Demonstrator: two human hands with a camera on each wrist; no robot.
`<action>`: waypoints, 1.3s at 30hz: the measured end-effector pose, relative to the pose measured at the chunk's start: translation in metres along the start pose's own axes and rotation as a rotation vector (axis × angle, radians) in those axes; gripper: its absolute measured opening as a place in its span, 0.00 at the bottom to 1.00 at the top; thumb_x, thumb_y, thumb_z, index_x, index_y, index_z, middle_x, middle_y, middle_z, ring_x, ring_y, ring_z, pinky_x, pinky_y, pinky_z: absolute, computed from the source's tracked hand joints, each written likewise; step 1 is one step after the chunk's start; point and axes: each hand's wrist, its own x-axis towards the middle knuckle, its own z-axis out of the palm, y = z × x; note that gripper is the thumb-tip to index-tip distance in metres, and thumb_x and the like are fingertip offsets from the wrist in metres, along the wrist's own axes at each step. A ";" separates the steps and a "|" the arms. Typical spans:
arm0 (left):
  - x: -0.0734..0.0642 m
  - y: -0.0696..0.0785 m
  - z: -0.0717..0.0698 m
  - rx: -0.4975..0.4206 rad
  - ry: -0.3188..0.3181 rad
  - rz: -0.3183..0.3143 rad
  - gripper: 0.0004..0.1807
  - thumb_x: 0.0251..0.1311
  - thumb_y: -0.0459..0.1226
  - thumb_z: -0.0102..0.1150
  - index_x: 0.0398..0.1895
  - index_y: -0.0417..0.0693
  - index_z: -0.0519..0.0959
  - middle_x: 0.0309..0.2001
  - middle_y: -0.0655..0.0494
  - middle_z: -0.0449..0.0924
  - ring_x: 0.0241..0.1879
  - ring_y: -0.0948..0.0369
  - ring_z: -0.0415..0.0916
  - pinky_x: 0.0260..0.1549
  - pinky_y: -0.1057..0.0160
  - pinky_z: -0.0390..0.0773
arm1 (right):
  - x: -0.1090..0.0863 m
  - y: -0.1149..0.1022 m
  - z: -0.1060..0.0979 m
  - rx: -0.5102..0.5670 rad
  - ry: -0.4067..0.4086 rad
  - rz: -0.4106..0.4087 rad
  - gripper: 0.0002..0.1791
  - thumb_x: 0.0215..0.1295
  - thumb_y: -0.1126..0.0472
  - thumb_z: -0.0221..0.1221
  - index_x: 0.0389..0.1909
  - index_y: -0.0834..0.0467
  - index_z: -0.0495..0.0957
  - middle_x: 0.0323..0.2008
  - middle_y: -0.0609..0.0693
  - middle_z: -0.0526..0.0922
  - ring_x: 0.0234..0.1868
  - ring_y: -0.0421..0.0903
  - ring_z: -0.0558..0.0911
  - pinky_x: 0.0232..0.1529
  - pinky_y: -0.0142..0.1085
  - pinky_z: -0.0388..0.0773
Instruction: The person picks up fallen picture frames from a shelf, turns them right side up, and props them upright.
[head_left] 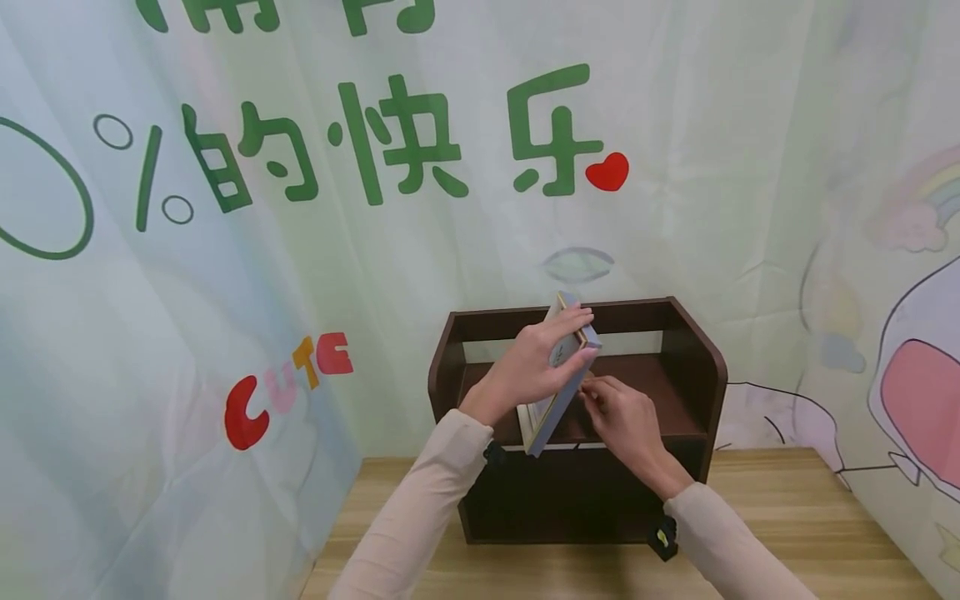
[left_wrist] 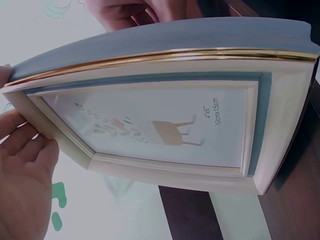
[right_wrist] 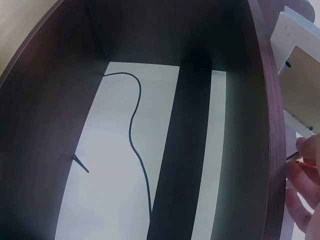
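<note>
You have your roomiest way in over the upper board (head_left: pixel 681 410), between the right hand (head_left: pixel 622 417) and the right side panel (head_left: pixel 697 367), where both front and top lie open. The tilted picture frame (left_wrist: pixel 155 120) blocks the middle, with the left hand (head_left: pixel 534 358) across it, so on that side you get just a narrower pocket before the left side panel (head_left: pixel 448 367), and the left forearm crosses its front. Behind, the back rail (head_left: pixel 630 317) stops you, and the slot under it meets the curtain (head_left: pixel 750 275). Below, you can enter the lower compartment (right_wrist: pixel 145 30) from the front, though a dark crossbar (right_wrist: pixel 185 125) spans its back
</note>
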 end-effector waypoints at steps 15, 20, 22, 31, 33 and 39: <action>-0.006 -0.014 0.002 -0.128 0.100 -0.167 0.30 0.78 0.44 0.57 0.78 0.47 0.69 0.77 0.49 0.71 0.79 0.52 0.66 0.76 0.47 0.70 | -0.006 -0.003 -0.021 0.087 -0.061 0.070 0.07 0.60 0.66 0.74 0.39 0.59 0.89 0.37 0.52 0.92 0.30 0.43 0.88 0.32 0.39 0.87; -0.013 -0.038 0.002 -0.227 0.211 -0.342 0.25 0.81 0.45 0.51 0.73 0.42 0.74 0.70 0.45 0.78 0.69 0.49 0.77 0.68 0.47 0.78 | -0.004 -0.012 -0.034 0.140 -0.047 0.090 0.09 0.60 0.67 0.74 0.41 0.59 0.89 0.38 0.51 0.92 0.33 0.43 0.88 0.36 0.39 0.88; -0.016 -0.048 0.004 -0.249 0.238 -0.408 0.25 0.82 0.46 0.50 0.72 0.41 0.75 0.68 0.44 0.80 0.66 0.49 0.80 0.66 0.49 0.80 | -0.003 -0.017 -0.038 0.165 -0.052 0.104 0.09 0.61 0.67 0.74 0.42 0.58 0.89 0.38 0.51 0.92 0.34 0.43 0.88 0.37 0.38 0.88; -0.027 -0.079 0.015 -0.238 0.239 -0.575 0.21 0.80 0.46 0.53 0.67 0.48 0.81 0.66 0.50 0.84 0.65 0.51 0.82 0.66 0.47 0.81 | -0.002 -0.046 -0.053 0.392 -0.163 0.232 0.19 0.59 0.66 0.75 0.52 0.60 0.85 0.43 0.55 0.93 0.41 0.49 0.93 0.39 0.41 0.90; -0.026 -0.083 0.020 -0.255 0.232 -0.602 0.21 0.80 0.47 0.53 0.67 0.50 0.82 0.66 0.51 0.84 0.64 0.52 0.82 0.64 0.48 0.81 | -0.001 -0.052 -0.053 0.425 -0.189 0.268 0.21 0.59 0.64 0.76 0.53 0.59 0.85 0.43 0.55 0.93 0.41 0.48 0.93 0.40 0.39 0.90; -0.019 -0.087 0.033 -0.327 0.259 -0.644 0.20 0.79 0.50 0.53 0.63 0.53 0.85 0.58 0.51 0.88 0.51 0.57 0.85 0.52 0.53 0.86 | 0.003 -0.063 -0.047 0.452 -0.160 0.316 0.16 0.61 0.58 0.76 0.48 0.58 0.88 0.40 0.54 0.94 0.36 0.45 0.93 0.37 0.33 0.89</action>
